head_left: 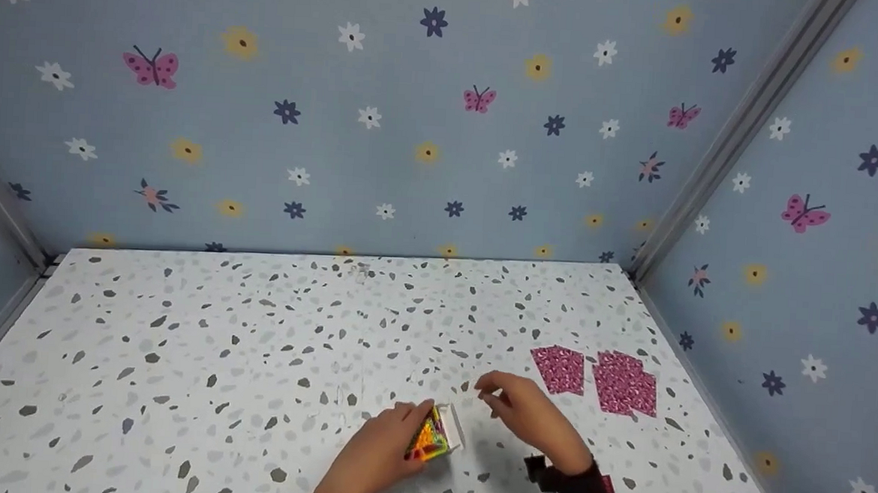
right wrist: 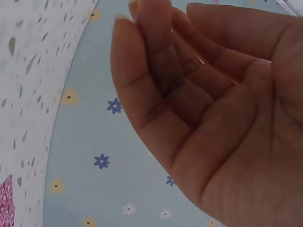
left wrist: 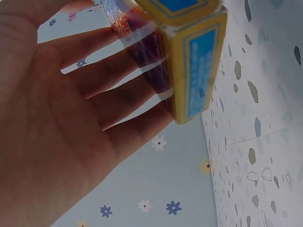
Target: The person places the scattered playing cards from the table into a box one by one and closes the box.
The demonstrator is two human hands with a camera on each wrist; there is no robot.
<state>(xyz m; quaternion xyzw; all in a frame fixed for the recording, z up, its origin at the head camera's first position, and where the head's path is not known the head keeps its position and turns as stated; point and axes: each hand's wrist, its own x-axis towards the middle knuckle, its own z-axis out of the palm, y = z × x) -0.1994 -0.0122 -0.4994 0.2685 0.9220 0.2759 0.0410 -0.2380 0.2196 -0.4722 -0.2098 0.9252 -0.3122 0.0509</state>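
Blue flowered wall panel: standing beyond both hands. 
Speckled white tabletop: lying beneath both hands and spreading out to either side. 
Left hand: grasping the box from its left, fingers and thumb closing on it. 
Right hand: hovering to the right of the left hand and apart from the box, fingers bending loosely, released, carrying nothing. 
Larger group of pink patterned cards: lying flat, overlapping, to the right of the right hand. 
Smaller group of pink patterned cards: lying between that group and the right hand, just beyond it. 
Box, multicoloured: resting in the left hand's grasp, its white part facing the right hand's side.
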